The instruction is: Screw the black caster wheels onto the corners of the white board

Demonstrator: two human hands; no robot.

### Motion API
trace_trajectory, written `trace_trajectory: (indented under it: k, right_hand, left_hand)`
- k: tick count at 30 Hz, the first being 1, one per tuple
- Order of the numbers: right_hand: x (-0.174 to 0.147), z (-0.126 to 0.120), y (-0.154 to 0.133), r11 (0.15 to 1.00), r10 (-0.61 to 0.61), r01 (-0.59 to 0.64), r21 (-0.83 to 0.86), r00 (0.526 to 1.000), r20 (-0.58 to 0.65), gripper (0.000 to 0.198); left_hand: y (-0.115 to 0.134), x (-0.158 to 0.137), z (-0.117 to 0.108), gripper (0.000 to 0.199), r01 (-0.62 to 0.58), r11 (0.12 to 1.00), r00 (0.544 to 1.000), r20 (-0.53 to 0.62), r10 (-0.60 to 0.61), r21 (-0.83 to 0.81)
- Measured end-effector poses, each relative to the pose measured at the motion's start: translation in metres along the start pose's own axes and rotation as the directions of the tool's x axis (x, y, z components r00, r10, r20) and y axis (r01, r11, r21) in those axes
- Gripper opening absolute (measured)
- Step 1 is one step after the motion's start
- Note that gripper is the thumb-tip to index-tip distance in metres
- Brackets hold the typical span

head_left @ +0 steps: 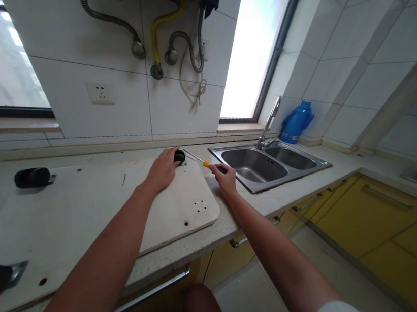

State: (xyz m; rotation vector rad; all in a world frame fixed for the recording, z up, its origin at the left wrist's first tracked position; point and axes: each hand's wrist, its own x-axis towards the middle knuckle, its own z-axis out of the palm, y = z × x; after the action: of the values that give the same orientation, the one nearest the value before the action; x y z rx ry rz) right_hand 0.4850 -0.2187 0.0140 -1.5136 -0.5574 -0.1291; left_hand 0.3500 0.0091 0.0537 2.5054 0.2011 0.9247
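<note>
Here, the left hand has its thumb and fingers curled on the black caster wheel, holding it. The right hand is wrapped tight around the handle of the screwdriver, which is yellow and black. Its thin metal rod slants up and left, and the tip is right by the wheel. I can't tell if the tip sits in a screw.

The tip might slip, because the screwdriver leans so much. Then it could poke the left fingers, which are very near. The wheel might also swing around if the left hand lets it go loose.

The left arm reaches a long way over the board, palm down. The right arm comes up from the bottom right, with the fist just past the board's edge.

The wheel is near the far right corner of the white board. Four little holes are at the near right corner. Another caster wheel is farther left. The board lies on the speckled countertop, beside the double sink.
</note>
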Motion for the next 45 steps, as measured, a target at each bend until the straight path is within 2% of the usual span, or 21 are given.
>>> trace_trajectory:
  k: [5,10,13,18,23,33,42,45]
  right_hand:
    - [0.000,0.001,0.002,0.998,0.010,-0.007,0.058,0.999,-0.048,0.069]
    - [0.002,0.002,0.003,0.993,0.019,-0.010,0.121,0.997,-0.070,0.069]
    - [0.004,0.002,0.005,0.988,0.042,-0.034,0.149,0.998,-0.054,0.060]
    - [0.008,0.002,0.013,0.986,0.095,-0.088,0.143,0.994,-0.047,0.034]
    - [0.012,0.002,0.022,0.989,0.109,-0.104,0.107,0.993,-0.038,0.027]
    - [0.014,0.000,0.031,0.987,0.139,-0.136,0.083,0.990,-0.021,0.034]
    - [0.015,0.000,0.020,0.953,0.295,-0.288,0.092,0.953,-0.073,0.035]
    - [0.014,0.000,0.014,0.938,0.340,-0.333,0.101,0.937,-0.075,0.038]
  left_hand:
    - [-0.001,0.000,0.000,0.050,-0.002,1.000,1.000,-0.003,0.002,0.006]
    - [-0.003,0.000,0.001,0.051,-0.008,1.000,1.000,0.004,0.008,0.029]
    - [-0.005,0.000,0.001,0.052,-0.013,0.999,1.000,0.010,0.013,0.037]
    - [-0.009,0.000,0.002,0.052,-0.033,0.999,0.999,0.002,0.033,0.030]
    - [-0.013,0.001,0.004,0.050,-0.051,0.999,0.999,-0.016,0.051,0.016]
    - [-0.016,0.002,0.006,0.053,-0.067,0.997,0.998,-0.020,0.067,0.035]
    - [-0.002,-0.007,-0.001,0.064,-0.071,0.993,0.997,-0.019,0.073,0.094]
    - [0.006,-0.010,-0.003,0.061,-0.058,0.989,0.997,-0.034,0.063,0.134]
